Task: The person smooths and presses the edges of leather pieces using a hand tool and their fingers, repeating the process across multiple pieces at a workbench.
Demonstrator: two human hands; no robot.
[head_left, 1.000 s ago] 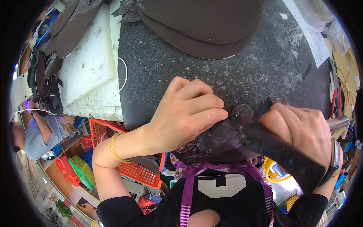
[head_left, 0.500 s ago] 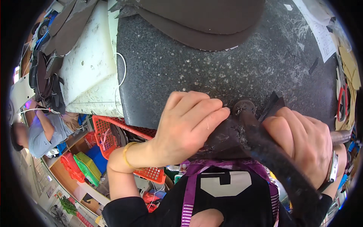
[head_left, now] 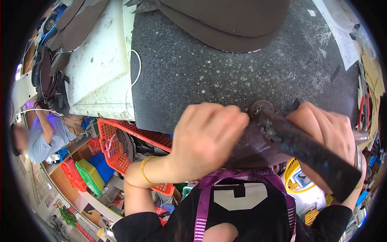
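Fingers curled, my left hand (head_left: 207, 139) grips the far-left edge of a dark brown leather-like piece (head_left: 258, 147), which hangs over the table's near edge; the fingertips are hidden and slightly blurred. My right hand (head_left: 322, 127) is wrapped around the handle of a hammer, and the handle's end sticks out past the little finger. The worn dark metal hammer head (head_left: 310, 157) slants across in front of that hand. Its round face is down by the brown piece, close to my left fingertips. A dark pointed scrap (head_left: 295, 104) shows beside my right index finger.
Large brown cut pieces (head_left: 225, 24) lie at the far side of the dark speckled worktop (head_left: 193, 72). Red-handled scissors (head_left: 364, 109) and papers are at right. An orange basket (head_left: 117, 155) stands below left, a yellow basket (head_left: 288, 177) below right. Another person (head_left: 44, 133) works at far left.
The upper end of the hammer head has swung right and away from my body. My left hand has shifted slightly right and nearer. The brown piece shows more of its surface.
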